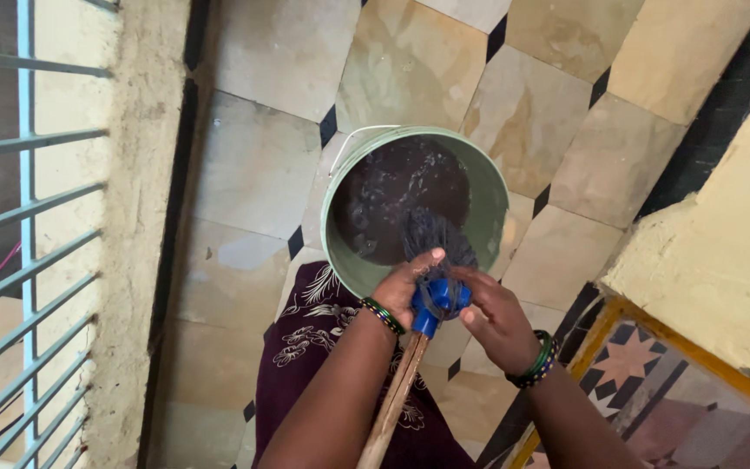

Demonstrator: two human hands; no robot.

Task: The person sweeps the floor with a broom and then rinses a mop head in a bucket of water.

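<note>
- The mop with the dark grey string head (434, 236), blue plastic collar and wooden handle hangs over the pale green plastic bucket (495, 204); its strings dip into the dark, sudsy water inside.
- My left hand (405, 291) is clamped on the blue collar, thumb up against the strings; that grip is closed tight on the mop.
- My right hand (495, 320) sits just beside the collar on the other side, fingers curled and touching it, though I cannot tell whether they fully close round it.
- The wooden handle runs back down between my forearms, so the mop lies right under both hands, the head past my fingertips.
- I judge the main risk is the bucket tipping: it looks tilted toward me, and a hard press on the rim could spill dirty water over the tan stone floor tiles (253, 165).
- A wet collar could also slip in my grip and splash my maroon patterned skirt (305, 347).
- Left, a grey metal grille (23, 217); right, a yellow wall (722, 260).
</note>
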